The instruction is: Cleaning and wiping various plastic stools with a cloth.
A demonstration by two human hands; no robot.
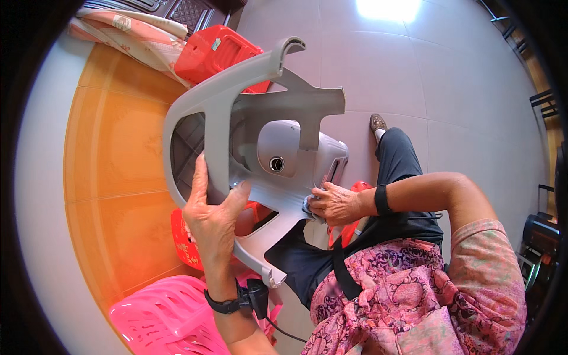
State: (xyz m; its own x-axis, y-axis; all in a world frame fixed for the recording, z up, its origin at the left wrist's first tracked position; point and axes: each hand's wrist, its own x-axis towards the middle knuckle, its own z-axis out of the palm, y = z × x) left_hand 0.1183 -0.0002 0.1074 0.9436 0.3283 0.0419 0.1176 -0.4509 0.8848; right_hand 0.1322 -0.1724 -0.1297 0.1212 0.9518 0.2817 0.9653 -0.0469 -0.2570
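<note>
A grey plastic stool (217, 133) is tipped on its side before me, its cut-out frame and hollow underside facing up and to the right. My left hand (213, 208) grips a bar of its frame, thumb on one side and fingers on the other. In my right hand (335, 204) is a bunched light-blue cloth (310, 208), pressed against the grey plastic near the lower right edge. Beyond the frame stands a second pale grey plastic piece, probably another stool (279, 137), with a round hole in its top.
A red plastic stool (217, 53) stands by a patterned cloth (133, 37) at the upper left. Pink slatted plastic seating (164, 315) and a red patterned stool (184, 239) sit at the lower left. Orange tiles (120, 146) cover the wall at left. A cable (284, 332) hangs from my left wrist.
</note>
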